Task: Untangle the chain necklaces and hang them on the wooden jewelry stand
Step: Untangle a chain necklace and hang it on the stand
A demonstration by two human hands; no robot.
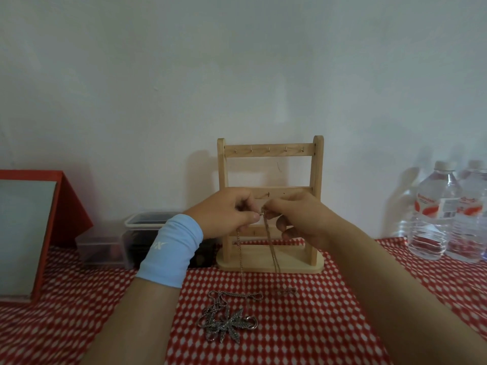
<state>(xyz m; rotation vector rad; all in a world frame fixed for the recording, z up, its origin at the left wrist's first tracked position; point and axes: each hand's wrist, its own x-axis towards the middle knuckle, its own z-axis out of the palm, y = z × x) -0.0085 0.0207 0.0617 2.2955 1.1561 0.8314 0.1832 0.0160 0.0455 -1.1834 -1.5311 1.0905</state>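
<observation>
The wooden jewelry stand [270, 154] stands upright at the back of the table, its top rail lined with several small hooks, none carrying a chain. In front of its lower rails, my left hand [224, 214] and my right hand [297, 219] pinch a thin chain necklace [272, 248] between fingertips that nearly touch. Its strands hang down to the cloth, with one end [287, 291] lying there. A tangled heap of silver chains with a leaf-shaped pendant [229, 321] lies on the tablecloth below my hands. A light blue wristband wraps my left wrist.
Red and white patterned tablecloth [329, 325] covers the table. Clear plastic boxes [126, 243] sit left of the stand. A red-framed mirror [31, 233] leans at far left. Two water bottles [434, 214] stand at the right, against a white wall.
</observation>
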